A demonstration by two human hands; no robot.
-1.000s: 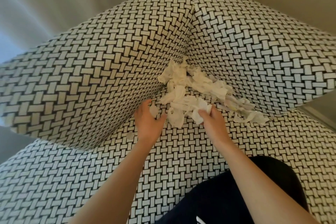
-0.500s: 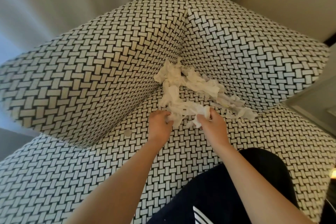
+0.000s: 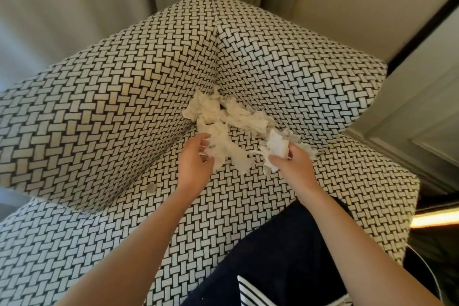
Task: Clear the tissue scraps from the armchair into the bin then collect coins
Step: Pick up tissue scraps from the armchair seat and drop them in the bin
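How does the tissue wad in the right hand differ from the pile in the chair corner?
The wad is compact, gripped in the right hand; the pile is loose and spread in the armchair corner, with the left hand curled on one strand. The wad looks whiter, the pile creamier. Both are torn tissue.

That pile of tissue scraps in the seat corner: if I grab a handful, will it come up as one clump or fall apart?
Probably floppy and very light: the tissue scraps lie crumpled and torn in loose strips. Likely to shed bits rather than lift as one clump, since ragged ends hang from what the right hand grips.
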